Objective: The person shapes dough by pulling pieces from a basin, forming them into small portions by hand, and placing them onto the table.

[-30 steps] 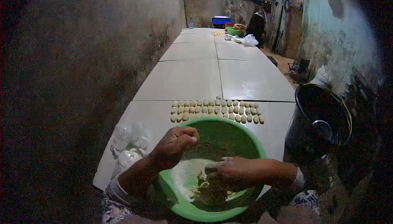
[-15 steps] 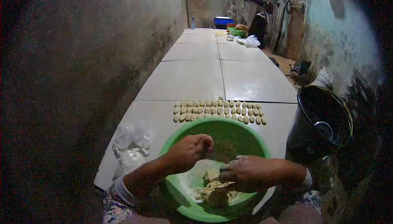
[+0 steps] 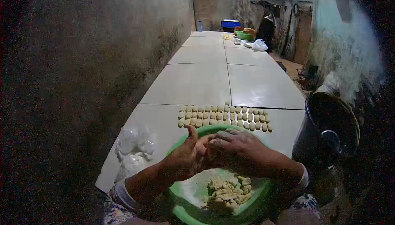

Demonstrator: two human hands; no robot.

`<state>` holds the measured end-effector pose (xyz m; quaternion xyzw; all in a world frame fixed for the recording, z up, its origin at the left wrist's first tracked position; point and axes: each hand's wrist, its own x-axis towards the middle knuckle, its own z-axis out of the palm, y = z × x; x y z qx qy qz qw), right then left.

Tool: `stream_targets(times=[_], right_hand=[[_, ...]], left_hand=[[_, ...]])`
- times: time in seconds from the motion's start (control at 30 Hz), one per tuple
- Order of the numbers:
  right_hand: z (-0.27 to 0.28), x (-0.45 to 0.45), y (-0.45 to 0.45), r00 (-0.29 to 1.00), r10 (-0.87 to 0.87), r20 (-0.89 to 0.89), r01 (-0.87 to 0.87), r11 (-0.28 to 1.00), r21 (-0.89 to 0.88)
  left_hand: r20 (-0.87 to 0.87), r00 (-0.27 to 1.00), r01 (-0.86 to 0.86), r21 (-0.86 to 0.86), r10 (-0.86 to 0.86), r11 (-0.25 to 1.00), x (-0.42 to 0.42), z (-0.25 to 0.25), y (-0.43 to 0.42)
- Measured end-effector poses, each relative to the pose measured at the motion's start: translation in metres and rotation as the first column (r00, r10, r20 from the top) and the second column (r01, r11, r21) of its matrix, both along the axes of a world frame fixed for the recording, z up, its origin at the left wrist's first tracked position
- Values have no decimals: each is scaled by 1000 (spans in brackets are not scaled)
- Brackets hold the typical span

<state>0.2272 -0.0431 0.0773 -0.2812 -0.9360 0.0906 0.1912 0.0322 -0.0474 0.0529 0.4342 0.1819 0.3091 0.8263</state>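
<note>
Above a green basin (image 3: 183, 216), my left hand (image 3: 184, 158) and my right hand (image 3: 242, 149) are pressed together. The left thumb points up, and its fingers are largely covered. Over them the right hand curves its flour-dusted fingers. Whatever lies between the palms is hidden. Inside the basin, a heap of torn dough (image 3: 228, 195) lies below the right hand, with white flour (image 3: 194, 188) spread to its left. Just beyond the basin, several small oval dough pieces (image 3: 212, 116) stand in rows on the white table (image 3: 193, 83).
Left of the basin sits a clear plastic bag of white powder (image 3: 133, 146). A large black bucket (image 3: 304, 132) is at the table's right side. Along the left runs a wall (image 3: 103, 60). At the far end are a blue crate (image 3: 231, 24), a green bowl (image 3: 245, 36) and white bags (image 3: 259, 45).
My hands were apart over the basin, the right one at the dough. They have come together above it, uncovering more of the dough heap. The view has shifted slightly.
</note>
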Motion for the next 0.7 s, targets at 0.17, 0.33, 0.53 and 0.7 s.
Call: stream_targets(times=[0.17, 0.33, 0.53, 0.7], right_hand=[[-4, 3, -4, 998, -2, -60, 6, 998, 55], [0, -1, -3, 972, -107, -211, 114, 993, 22], [-4, -4, -3, 959, -101, -265, 136, 984, 118], [-4, -4, -2, 955, -54, -292, 68, 997, 38]], left_hand=[[-220, 975, 48, 143, -16, 989, 4, 5, -10], [-238, 969, 8, 324, 73, 946, 0, -17, 2], [-133, 988, -35, 261, 72, 965, -4, -29, 9], [-154, 983, -52, 279, 98, 959, -4, -26, 9]])
